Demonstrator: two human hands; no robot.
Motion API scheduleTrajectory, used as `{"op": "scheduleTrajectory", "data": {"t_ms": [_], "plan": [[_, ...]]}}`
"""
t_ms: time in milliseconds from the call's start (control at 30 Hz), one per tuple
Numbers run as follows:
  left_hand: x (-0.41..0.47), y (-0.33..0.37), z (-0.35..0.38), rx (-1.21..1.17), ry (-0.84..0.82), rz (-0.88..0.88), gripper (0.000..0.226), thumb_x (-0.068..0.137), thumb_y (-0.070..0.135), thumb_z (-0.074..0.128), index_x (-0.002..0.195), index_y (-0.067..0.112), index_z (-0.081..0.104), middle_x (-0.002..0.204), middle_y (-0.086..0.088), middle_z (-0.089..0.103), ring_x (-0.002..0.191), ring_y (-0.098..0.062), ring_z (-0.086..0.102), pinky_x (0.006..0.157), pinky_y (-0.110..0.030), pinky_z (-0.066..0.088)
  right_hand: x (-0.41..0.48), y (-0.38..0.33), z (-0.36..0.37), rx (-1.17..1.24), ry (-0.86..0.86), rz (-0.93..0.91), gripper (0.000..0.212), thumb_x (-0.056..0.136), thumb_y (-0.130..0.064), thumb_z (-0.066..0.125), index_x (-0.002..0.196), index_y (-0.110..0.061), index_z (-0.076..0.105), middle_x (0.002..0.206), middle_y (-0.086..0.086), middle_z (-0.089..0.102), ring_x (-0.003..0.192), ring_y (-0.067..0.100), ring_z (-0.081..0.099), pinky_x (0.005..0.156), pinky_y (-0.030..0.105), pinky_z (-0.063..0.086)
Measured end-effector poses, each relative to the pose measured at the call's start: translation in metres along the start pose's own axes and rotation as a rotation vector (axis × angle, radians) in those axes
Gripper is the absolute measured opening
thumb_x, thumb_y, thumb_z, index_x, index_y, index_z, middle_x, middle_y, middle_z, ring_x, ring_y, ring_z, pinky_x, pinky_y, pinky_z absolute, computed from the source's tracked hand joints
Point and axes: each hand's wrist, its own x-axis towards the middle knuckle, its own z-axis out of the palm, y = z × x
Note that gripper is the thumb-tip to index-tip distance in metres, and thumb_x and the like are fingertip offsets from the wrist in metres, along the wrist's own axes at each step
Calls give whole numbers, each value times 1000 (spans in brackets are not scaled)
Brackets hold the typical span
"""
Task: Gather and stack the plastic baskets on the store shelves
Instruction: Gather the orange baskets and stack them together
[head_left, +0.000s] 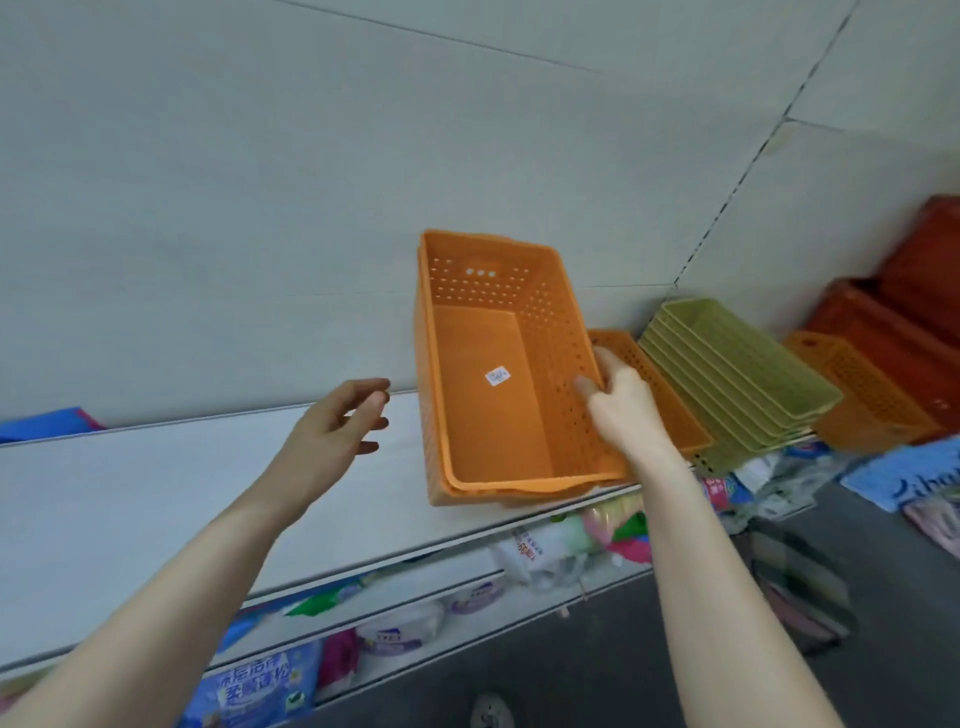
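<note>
A large orange perforated basket (493, 410), nested in another orange basket, sits on the white top shelf (156, 499); a small white sticker lies on its floor. My right hand (621, 400) grips its right wall, thumb inside. My left hand (337, 431) hovers open just left of the basket, not touching it. To the right a narrow orange basket (657, 384) leans against a stack of several green baskets (737, 374). Further right stand another orange basket (867, 395) and dark red-orange crates (893, 332).
The grey wall runs behind the shelf. Lower shelves hold packaged goods (550, 551) and blue bags (260, 686). A blue item (47, 423) lies at the shelf's far left. Dark floor and a shoe (491, 712) show below.
</note>
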Motion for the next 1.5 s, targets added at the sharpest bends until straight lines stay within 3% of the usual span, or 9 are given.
{"op": "scheduleTrajectory", "data": {"t_ms": [200,467,600,800,967,1133,1267,1367,1500], "plan": [[50,-12,111,-25,-23,-207,32,100,41,45,125,25,56,134,-5,58,109,-17,61,93,-36,52,67,73,-67,70,82,44,38,97,-19,53,134,-26,54,116,4,69,101,28,66,95,49,52],[89,-14,182,-195,-8,-471,74,92,69,25,142,20,48,143,-1,54,130,-23,52,105,-46,45,118,119,-27,-54,-180,-20,26,95,-16,53,119,-19,63,115,11,71,107,33,65,91,42,51],[84,-14,189,-154,9,-466,69,90,70,32,132,23,58,128,2,64,120,-21,59,99,-41,50,121,133,7,-193,-328,-1,32,93,-13,52,123,-17,62,119,11,69,109,33,64,82,29,46],[73,-22,177,0,113,-376,36,102,29,41,133,19,56,124,-5,66,110,-22,64,96,-43,54,116,142,34,-119,-365,-7,34,95,-14,52,126,-22,61,122,8,66,114,31,61,95,34,46],[74,-30,167,178,153,-370,35,95,40,35,122,34,56,119,-5,68,104,-27,64,95,-49,51,118,137,39,-63,-379,-52,32,99,-29,49,126,-16,63,124,11,65,118,32,57,100,37,43],[80,-27,177,447,173,-268,41,102,35,31,139,27,46,130,-12,63,112,-36,60,89,-39,46,144,180,1,-380,42,106,50,97,-32,49,143,-12,44,144,19,47,134,38,42,109,46,32],[79,-29,174,485,178,-264,38,102,35,31,135,28,48,126,-11,65,101,-32,60,85,-38,46,151,220,-22,-510,-51,491,40,96,-16,48,135,-6,45,127,20,60,115,37,60,93,45,49],[76,-31,165,451,163,-289,39,101,35,35,136,30,49,126,-6,65,105,-30,61,86,-37,46,144,223,-19,-534,-102,471,24,98,-7,44,114,-4,62,113,16,68,103,32,66,85,39,53],[69,-33,147,360,200,-327,40,99,30,40,137,30,51,121,-6,66,104,-28,61,87,-39,47,141,210,-19,-474,-88,320,26,97,-7,43,117,-10,59,114,15,68,104,34,65,86,39,50]]}}
